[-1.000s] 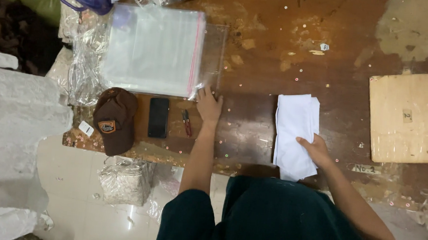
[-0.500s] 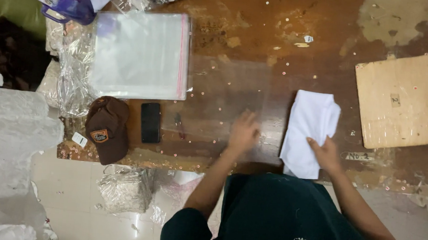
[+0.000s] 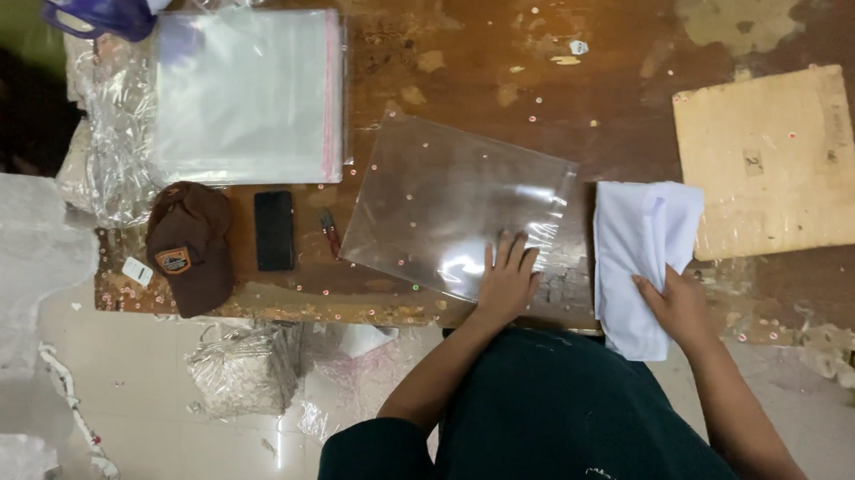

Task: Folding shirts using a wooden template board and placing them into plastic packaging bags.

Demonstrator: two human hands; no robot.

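My left hand [image 3: 505, 279] lies flat, fingers spread, on the near right corner of a single clear plastic bag [image 3: 455, 207] spread on the brown wooden table [image 3: 518, 86]. My right hand [image 3: 679, 306] rests on the near edge of a folded white cloth [image 3: 637, 250] lying just right of that bag. A stack of clear bags with a red strip along one side [image 3: 242, 92] sits at the far left of the table.
A brown cap [image 3: 189, 245], a black phone [image 3: 274, 229] and a small dark red tool [image 3: 333, 233] lie near the table's front left. A cardboard sheet [image 3: 770, 154] sits at the right. Crumpled plastic [image 3: 113, 148] hangs off the left edge; bagged bundles [image 3: 243, 372] lie on the floor.
My left hand went from the bag stack toward the middle, and a single clear bag now lies flat under it. The right hand stayed on the white cloth.
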